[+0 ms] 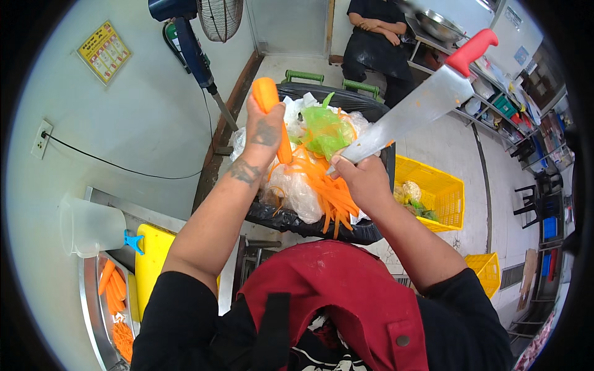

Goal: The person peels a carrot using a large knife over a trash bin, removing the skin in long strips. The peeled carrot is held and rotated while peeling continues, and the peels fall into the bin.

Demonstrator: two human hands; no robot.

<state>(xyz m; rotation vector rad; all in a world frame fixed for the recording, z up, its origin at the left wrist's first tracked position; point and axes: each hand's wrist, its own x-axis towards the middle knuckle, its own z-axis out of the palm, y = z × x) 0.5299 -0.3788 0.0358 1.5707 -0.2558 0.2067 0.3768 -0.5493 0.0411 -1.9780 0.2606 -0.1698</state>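
Observation:
My left hand (263,132) grips a peeled carrot (266,92), held tilted above a bin lined with a black plastic bag (315,231). A large red-handled kitchen knife (413,109) slants up to the right, its handle pointing away from me. My right hand (364,178) pinches the blade near its narrow end, and small orange bits cling to the metal. Below both hands, orange carrot peels (332,185) lie in the bin on clear plastic bags (297,195) and a green plastic bag (327,132).
At left, a metal tray (132,297) holds carrots (112,287) and shredded carrot (122,341) beside a yellow cutting board (151,259). A fan (220,18) stands by the wall, its cord crossing leftward. Yellow crates (445,199) sit right. Another person (376,41) is ahead, arms folded.

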